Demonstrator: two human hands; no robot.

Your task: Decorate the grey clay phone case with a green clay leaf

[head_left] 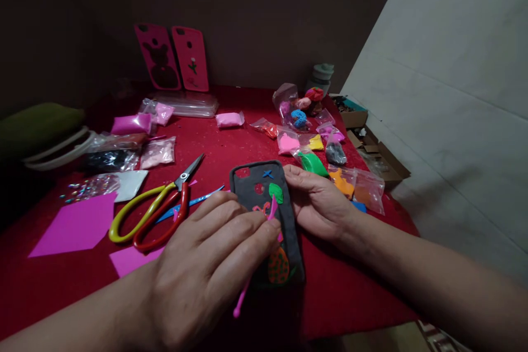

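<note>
A dark grey phone case [252, 190] lies on the red table [350, 291], decorated with small clay shapes in red, blue, green and orange. My left hand [210, 261] is closed in a pinch on a thin pink sculpting tool [247, 286], whose tip touches the case near a green clay piece [276, 192]. My right hand [317, 203] rests on the table against the case's right edge, fingers curled along it and steadying it.
Scissors [159, 206] with yellow and red handles lie left of the case, beside pink foam pieces [76, 225]. Small bags of coloured clay [313, 162] crowd the right back. Two pink phone cases [173, 58] lean on the wall. Cardboard boxes [381, 157] sit at the right edge.
</note>
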